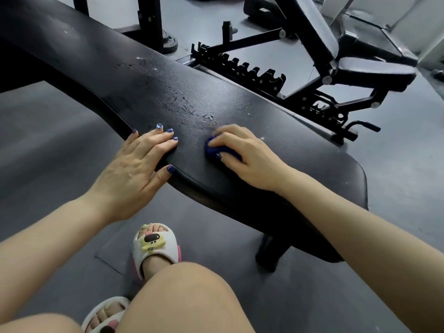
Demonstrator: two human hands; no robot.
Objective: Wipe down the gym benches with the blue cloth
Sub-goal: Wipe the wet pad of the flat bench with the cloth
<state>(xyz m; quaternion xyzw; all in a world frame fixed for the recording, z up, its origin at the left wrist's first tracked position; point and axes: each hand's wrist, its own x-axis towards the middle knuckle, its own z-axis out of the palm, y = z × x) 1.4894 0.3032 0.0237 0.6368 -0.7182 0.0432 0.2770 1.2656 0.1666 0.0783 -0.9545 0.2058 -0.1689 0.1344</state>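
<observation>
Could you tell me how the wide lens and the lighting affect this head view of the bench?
Head view: the flat bench bows into a curve from lens distortion; soft glare lights its worn top; the right hand and blue cloth look sharp; the far bench looks softer.

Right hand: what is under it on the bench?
A bunched blue cloth lies under the right hand, pressed to the bench pad. Only its left edge shows; the rest is covered by fingers and palm.

Grey rubber floor (48, 131); black adjustable bench (336, 58) behind; even indoor light.
</observation>
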